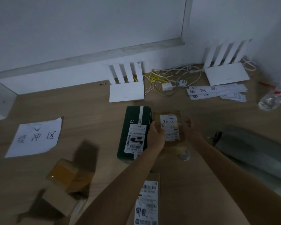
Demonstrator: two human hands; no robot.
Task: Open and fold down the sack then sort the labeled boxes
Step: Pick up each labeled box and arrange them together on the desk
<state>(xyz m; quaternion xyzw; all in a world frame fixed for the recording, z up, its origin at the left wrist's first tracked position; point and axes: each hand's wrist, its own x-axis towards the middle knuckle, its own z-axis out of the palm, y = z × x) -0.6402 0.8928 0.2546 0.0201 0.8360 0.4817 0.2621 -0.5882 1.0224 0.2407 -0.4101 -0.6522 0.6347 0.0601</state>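
Both hands grip a small brown labeled box (pixel 169 127) over the wooden surface (pixel 91 111): left hand (pixel 156 135) clasps its left edge, right hand (pixel 191 130) its right edge, fingers wrapped on it. Box sits just beside a dark green labeled box (pixel 134 130). Another labeled carton (pixel 148 200) lies near, under the forearms. Grey sack (pixel 253 153) lies at right, blurred. Paper sign (pixel 35 137) at left.

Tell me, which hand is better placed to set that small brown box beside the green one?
Probably the left hand: it grips the small brown box on the side facing the green box, while the right hand holds the far side.
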